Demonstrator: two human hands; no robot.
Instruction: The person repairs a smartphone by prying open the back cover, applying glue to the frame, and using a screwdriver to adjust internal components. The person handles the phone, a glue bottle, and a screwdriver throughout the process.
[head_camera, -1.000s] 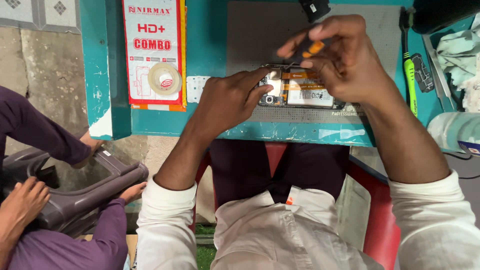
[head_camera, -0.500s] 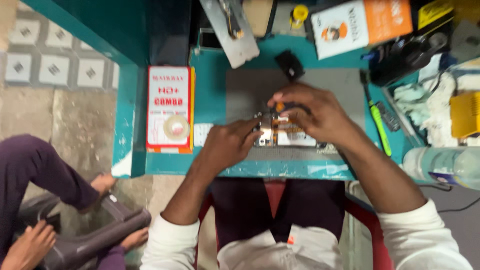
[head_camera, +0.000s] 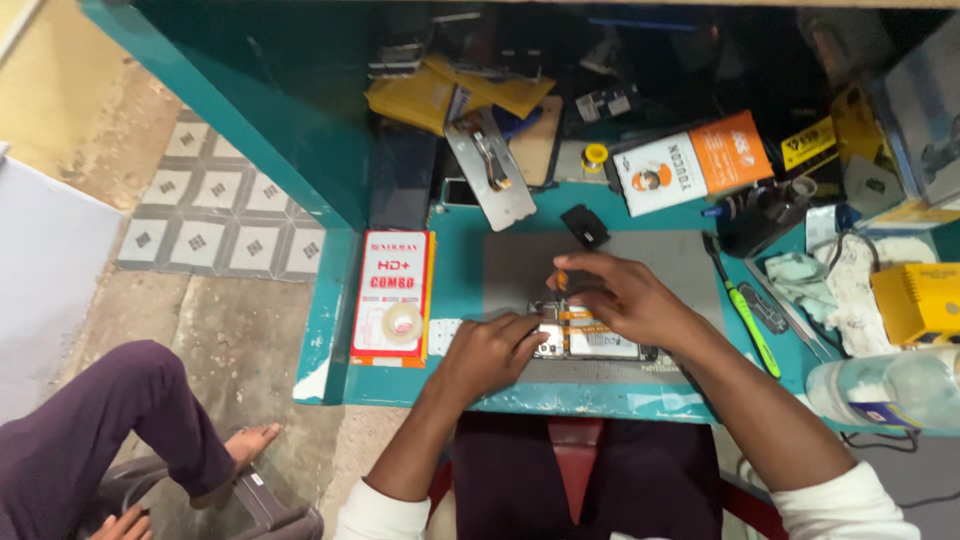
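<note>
1. Head view: your left hand (head_camera: 490, 355) comes in from the lower left, forearm angled up toward the middle of the table (head_camera: 455, 290), palm down. Its fingers (head_camera: 525, 328) are curled together and press on the left end of the opened phone (head_camera: 595, 343), pinning it in place.
2. The opened phone lies flat on the grey mat (head_camera: 520, 270) near the front edge of the table, directly in front of you, its insides facing up.
3. Your right hand (head_camera: 625, 300) reaches in from the lower right, wrist bent, arched over the upper middle of the phone. Its fingers are pinched together on a small orange-handled tool (head_camera: 561, 281), which points down toward the phone; the tip is hidden by your fingers.
4. A green-handled tool (head_camera: 745, 320) lies on the table just right of the mat, near your right forearm.
5. A red and white card with a roll of clear tape (head_camera: 402, 322) sits left of the mat, near your left hand.
6. At the lower left, another person's leg in purple (head_camera: 110, 420) is on the floor side, well apart from the table.
</note>
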